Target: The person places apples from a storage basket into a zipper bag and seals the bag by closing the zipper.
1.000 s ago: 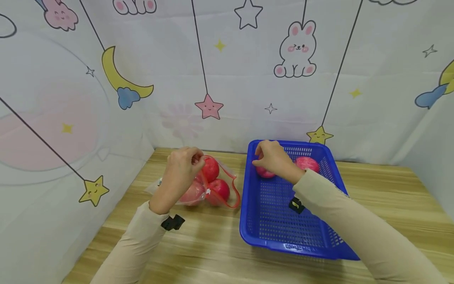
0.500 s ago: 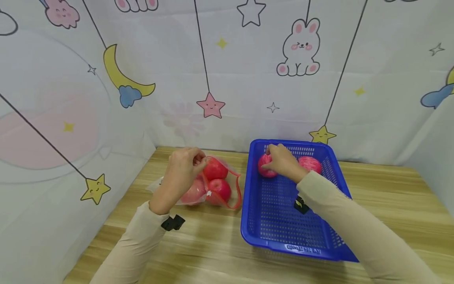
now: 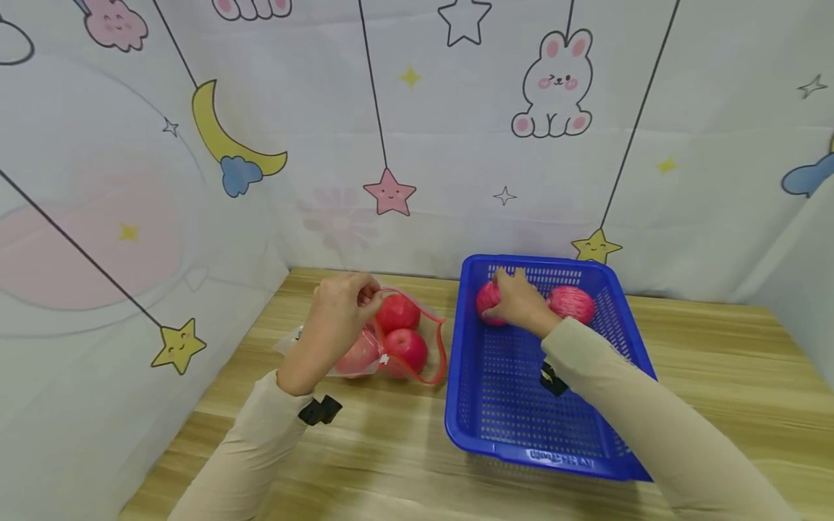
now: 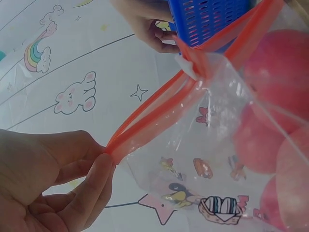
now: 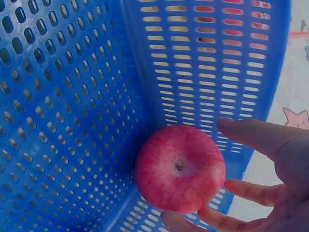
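My left hand [image 3: 335, 318] pinches the corner of the red zip edge [image 4: 149, 123] of a clear zip bag [image 4: 183, 159] between thumb and fingers. The bag's mouth is spread toward the basket, and several red apples [image 3: 407, 350] lie inside. In the blue basket [image 3: 456, 405], my right hand [image 3: 524, 302] is spread over a red apple [image 5: 179, 166] in the far left corner. The right wrist view shows the thumb clear of this apple, while fingertips lie at its edge; whether they touch is unclear. Another apple [image 3: 571, 304] sits farther right in the basket, beside the right wrist.
The perforated basket stands on a wood-grain table [image 3: 391, 463], right of the bag. Behind and at the sides hangs a white cloth [image 3: 443, 130] with printed cartoon figures. A black wrist mount [image 3: 319, 410] shows at the left cuff.
My right hand has moved slightly right and its fingers have spread from the corner apple, which shows more now. My left hand keeps its pinch on the bag's edge.
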### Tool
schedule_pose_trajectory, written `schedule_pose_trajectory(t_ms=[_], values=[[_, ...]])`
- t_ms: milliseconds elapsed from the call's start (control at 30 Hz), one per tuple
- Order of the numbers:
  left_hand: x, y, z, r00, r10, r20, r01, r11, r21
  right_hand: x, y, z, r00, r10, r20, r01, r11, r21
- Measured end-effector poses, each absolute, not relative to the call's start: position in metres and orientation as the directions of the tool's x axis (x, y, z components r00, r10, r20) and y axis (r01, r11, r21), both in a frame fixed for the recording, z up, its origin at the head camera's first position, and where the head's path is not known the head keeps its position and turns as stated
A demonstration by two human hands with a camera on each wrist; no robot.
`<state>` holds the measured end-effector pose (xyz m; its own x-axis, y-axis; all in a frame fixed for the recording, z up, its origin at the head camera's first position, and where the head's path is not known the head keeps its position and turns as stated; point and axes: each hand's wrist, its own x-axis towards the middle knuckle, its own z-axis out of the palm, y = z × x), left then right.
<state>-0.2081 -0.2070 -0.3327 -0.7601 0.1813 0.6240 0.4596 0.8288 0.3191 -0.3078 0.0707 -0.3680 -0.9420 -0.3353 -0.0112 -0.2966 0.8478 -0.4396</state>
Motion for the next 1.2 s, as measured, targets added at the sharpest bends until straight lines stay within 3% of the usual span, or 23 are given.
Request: schedule_pose_trajectory(t_ms=[1200], values=[[-0.208, -0.207, -0.335, -0.74, 0.199, 0.642, 0.484, 0.82, 0.304, -0.321, 0.067, -0.392, -0.94, -0.337, 0.055, -0.326, 0.837, -0.439]])
